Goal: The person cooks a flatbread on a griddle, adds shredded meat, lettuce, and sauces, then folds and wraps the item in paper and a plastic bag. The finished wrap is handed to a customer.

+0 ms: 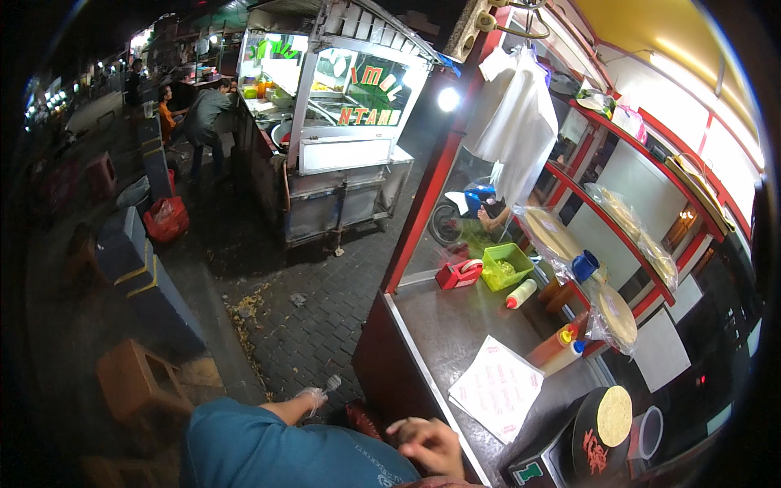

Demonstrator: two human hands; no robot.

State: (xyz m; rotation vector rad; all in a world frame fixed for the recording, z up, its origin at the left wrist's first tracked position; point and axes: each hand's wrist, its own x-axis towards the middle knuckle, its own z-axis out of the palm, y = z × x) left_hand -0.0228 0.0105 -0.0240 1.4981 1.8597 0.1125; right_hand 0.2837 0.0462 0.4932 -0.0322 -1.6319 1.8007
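Right hand (pixel 427 446) curled, left hand (pixel 312 399) gloved beside the tabletop (pixel 431 321); I can't tell either's hold; basket (pixel 514 281) atop: yellowish contents.

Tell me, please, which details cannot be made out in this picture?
All in the head view:
Clear-plastic-gloved left hand: too small and blurred to tell whether it holds anything.
Bare right hand: blurred; its own fingers hide whatever lies beneath.
Boxy dark stove: cut off by the lower edge.
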